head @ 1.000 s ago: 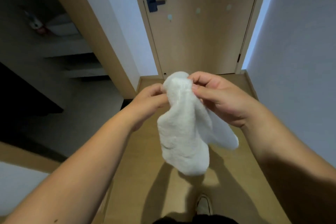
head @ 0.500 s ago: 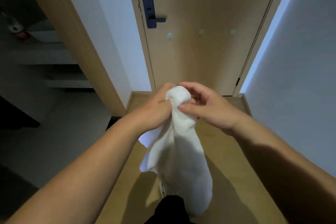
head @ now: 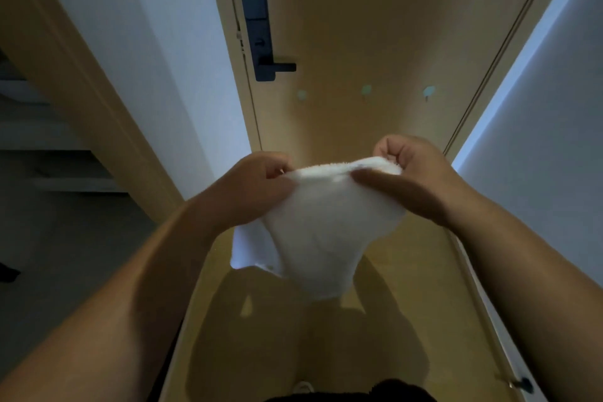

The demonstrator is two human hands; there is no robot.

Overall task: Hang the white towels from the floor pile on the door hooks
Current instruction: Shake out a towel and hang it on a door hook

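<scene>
Fluffy white terry towel, top edge pinched level between left hand and right hand, below three pale round door hooks.

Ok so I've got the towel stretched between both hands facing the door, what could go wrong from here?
The hooks look small, so the thick white towel may slip off unless an edge catches properly. The left hand and right hand only pinch its top edge, and a corner hangs loose below, so it could drop.
</scene>
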